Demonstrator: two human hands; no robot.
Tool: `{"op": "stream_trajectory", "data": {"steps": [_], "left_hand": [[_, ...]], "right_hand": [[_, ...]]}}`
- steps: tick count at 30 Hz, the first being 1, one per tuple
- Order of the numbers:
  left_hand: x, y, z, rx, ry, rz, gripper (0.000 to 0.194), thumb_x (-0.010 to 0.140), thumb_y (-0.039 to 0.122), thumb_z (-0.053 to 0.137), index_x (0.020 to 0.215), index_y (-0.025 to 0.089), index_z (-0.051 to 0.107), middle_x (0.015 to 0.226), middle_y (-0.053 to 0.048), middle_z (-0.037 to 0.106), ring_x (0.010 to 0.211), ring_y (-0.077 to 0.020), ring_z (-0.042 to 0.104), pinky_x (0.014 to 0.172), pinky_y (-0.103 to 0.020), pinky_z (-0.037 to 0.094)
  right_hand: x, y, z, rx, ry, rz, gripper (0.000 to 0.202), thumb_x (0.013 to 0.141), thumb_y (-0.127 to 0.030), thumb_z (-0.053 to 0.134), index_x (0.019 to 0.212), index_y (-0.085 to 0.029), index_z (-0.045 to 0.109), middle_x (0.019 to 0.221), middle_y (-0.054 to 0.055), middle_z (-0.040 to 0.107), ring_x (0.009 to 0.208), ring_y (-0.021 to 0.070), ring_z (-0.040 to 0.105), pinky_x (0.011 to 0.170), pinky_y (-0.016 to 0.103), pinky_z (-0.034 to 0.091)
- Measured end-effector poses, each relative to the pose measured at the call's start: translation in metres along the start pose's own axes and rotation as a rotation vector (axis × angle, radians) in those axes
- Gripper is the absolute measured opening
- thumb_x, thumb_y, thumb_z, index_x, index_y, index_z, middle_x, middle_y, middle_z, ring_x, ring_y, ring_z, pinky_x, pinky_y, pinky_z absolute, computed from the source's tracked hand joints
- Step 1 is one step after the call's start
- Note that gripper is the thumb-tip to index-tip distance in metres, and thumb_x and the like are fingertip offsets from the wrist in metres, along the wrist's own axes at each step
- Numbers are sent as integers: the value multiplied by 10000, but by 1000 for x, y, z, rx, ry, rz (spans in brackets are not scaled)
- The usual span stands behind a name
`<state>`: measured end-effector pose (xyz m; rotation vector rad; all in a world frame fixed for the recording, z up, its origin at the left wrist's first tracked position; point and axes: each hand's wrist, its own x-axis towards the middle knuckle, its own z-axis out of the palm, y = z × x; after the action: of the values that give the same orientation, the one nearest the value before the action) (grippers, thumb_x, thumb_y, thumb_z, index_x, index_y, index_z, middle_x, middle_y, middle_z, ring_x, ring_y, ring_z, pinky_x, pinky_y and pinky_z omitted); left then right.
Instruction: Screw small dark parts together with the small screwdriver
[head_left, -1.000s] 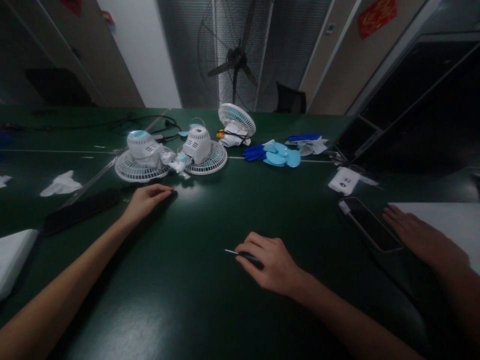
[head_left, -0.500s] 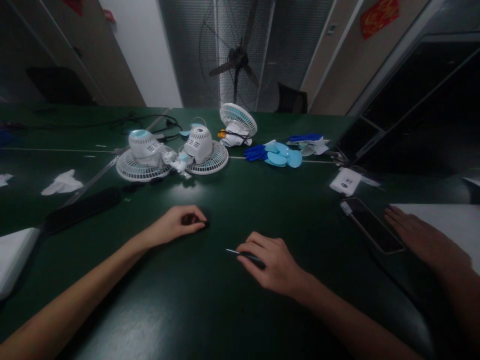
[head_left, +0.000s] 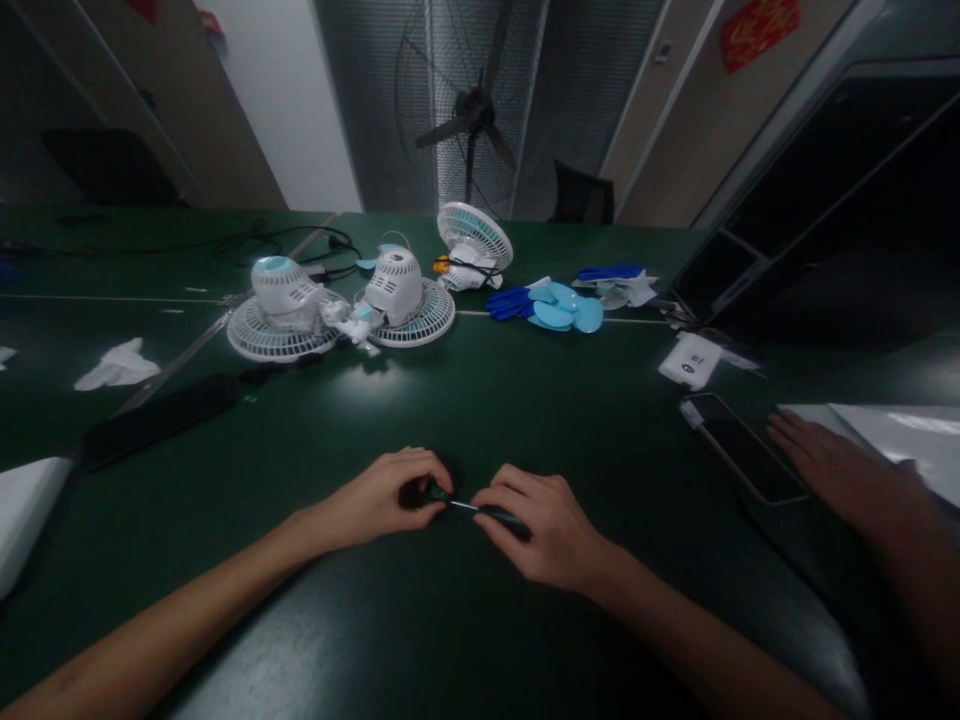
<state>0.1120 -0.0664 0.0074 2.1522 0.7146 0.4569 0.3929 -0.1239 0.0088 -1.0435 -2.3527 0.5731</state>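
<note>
Over the middle of the dark green table [head_left: 360, 620], my left hand [head_left: 394, 492] pinches a small dark green piece [head_left: 436, 492] between thumb and fingers; its shape is too small to make out. To the right of it, my right hand [head_left: 544, 520] is closed around the black handle of a screwdriver [head_left: 506, 521]. The thin metal shaft points left, and its tip is at the small piece. Whether the tip touches or enters the piece cannot be told.
White fans [head_left: 401, 290] lie at the back centre, beside blue gloves [head_left: 510, 303] and light blue discs [head_left: 555, 305]. At right, another person's hand [head_left: 840, 465] rests near a phone [head_left: 744, 448] and a white box [head_left: 691, 362]. A black strip [head_left: 161, 420] lies left.
My left hand has moved right and slightly toward me, bringing the small piece to the screwdriver tip. My right hand has stayed nearly still.
</note>
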Motion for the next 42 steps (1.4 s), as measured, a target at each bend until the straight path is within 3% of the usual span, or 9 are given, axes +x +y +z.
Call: {"op": "stream_trajectory", "data": {"steps": [18,25,42], "left_hand": [[-2,-4,1,-6,4,-14,223,974,250,732,1191,235,680,1054,-32,692,914,-181,627,806,-301,476],[-2,-1,2,4,2,12,207,1001,265,699,1205,236,684,1083,-45,694,936,-193,619,834,-321,475],[-2,-3,5,8,6,10,197,1012,267,675,1207,245,671,1091,-44,688,926,-190,618,812,-307,471]], "right_hand": [[0,3,4,-9,-27,6,159,1068,-283,602,1163,-218,712,1052,45,717,858,169,679,696,283,477],[2,6,7,-32,-31,38,233,1120,-235,481,1175,-217,708,1022,31,726,832,155,687,710,281,482],[4,8,10,-15,109,-16,202,1113,-313,556,1149,-205,723,1029,67,725,896,186,691,744,303,531]]}}
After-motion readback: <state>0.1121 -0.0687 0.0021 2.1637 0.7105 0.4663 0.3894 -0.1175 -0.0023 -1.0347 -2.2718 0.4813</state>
